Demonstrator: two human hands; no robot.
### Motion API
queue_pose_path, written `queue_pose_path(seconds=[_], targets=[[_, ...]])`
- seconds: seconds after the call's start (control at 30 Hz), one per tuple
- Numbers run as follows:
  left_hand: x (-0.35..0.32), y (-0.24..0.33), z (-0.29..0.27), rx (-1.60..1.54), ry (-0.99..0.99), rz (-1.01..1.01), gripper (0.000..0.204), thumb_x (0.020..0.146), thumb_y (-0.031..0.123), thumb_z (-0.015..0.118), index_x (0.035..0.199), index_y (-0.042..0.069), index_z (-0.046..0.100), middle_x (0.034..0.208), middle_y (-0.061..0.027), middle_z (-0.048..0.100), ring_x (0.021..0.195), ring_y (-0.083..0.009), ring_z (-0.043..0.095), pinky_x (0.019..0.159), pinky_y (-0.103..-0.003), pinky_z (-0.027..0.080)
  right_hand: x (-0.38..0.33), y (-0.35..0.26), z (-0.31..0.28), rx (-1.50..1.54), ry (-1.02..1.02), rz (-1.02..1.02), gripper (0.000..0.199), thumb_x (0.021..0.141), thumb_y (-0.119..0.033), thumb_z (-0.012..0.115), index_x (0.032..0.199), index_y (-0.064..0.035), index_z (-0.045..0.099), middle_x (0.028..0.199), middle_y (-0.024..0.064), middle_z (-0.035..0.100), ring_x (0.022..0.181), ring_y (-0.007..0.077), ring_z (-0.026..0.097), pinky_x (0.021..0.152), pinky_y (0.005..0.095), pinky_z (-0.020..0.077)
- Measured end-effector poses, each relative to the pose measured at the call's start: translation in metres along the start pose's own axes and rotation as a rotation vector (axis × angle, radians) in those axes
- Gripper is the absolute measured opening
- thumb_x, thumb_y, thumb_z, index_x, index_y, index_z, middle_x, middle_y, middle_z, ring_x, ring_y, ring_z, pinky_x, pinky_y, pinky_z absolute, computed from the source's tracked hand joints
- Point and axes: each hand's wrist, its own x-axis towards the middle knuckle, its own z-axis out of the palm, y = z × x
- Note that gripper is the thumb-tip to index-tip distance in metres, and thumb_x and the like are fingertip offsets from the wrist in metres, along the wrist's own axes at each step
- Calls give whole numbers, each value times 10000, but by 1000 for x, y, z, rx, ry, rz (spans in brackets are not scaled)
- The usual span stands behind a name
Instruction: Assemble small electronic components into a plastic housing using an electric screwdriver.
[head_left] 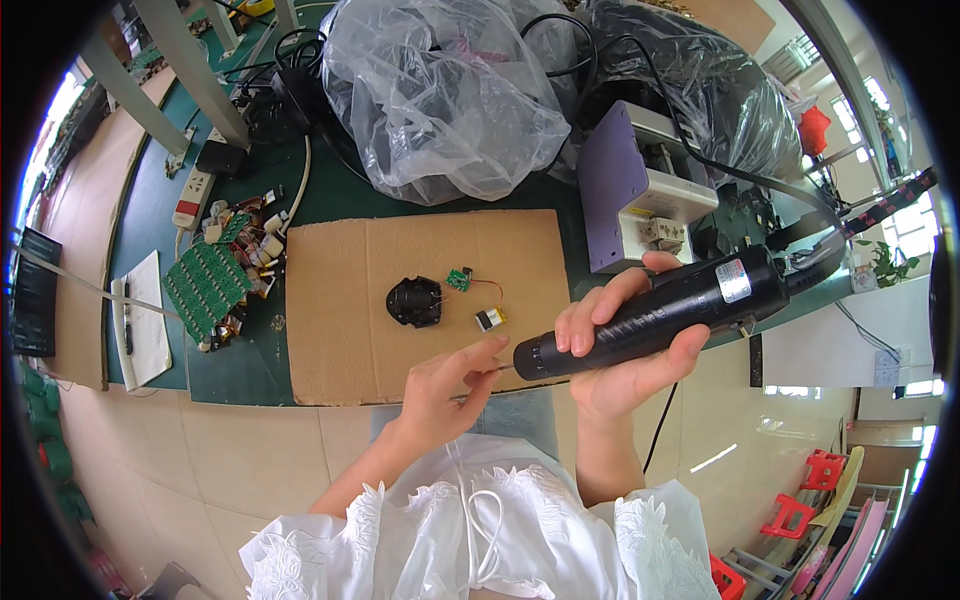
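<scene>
The person's right hand (628, 388) was wrapped around the thick barrel of a black electric screwdriver (668, 313), its fingers curled over the far side and its thumb lying along the near side. The tool slanted down toward the left, so that its numbered collar and thin bit (507, 367) pointed at the left hand (440, 395). There the thumb and forefinger were drawn close together right at the bit's end, the forefinger stretched just above it and the other fingers bent; whether they pinched the bit itself or something tiny at its tip, one could not tell. Both hands were at the near edge of a brown cardboard sheet (345, 330) on the green workbench (235, 378). Beyond the left fingertips, on the cardboard, lay a small silver battery (490, 319), a little green circuit board (458, 279) with a red wire (494, 283) and, farther left, a rounded black housing (414, 302). A purple-sided instrument box (606, 190) stood behind the screwdriver.
</scene>
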Motion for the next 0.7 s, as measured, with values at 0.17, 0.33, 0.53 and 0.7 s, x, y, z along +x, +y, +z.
queue_pose_path(seconds=[0.17,0.33,0.53,0.7], targets=[[4,6,-5,136,-95,87,441,697,-115,625,1118,5,562,755,-51,655,584,-134,589,565,-235,491,-2,-2,0,-15,-26,35,735,794,-692,441,1161,-62,359,671,50,478,412,151,455,404,305,410],[6,18,-10,-69,-170,-219,601,728,-108,578,1286,80,461,740,-54,631,587,-131,598,582,-241,491,-5,-3,0,-49,-151,16,763,779,-686,479,1176,-52,331,691,75,493,428,159,476,424,311,440],[3,11,-5,-290,-111,-374,616,746,-97,582,1316,76,424,747,-50,637,626,-96,598,625,-218,486,-6,-1,-2,-2,-139,35,783,766,-689,498,1170,-41,329,703,78,497,443,160,492,432,312,446],[1,13,-3,-203,-152,-315,613,742,-96,586,1309,79,431,755,-54,643,604,-102,587,612,-220,483,-7,-2,-2,-82,-177,48,784,765,-684,506,1168,-34,329,702,76,494,445,158,492,440,310,450]])
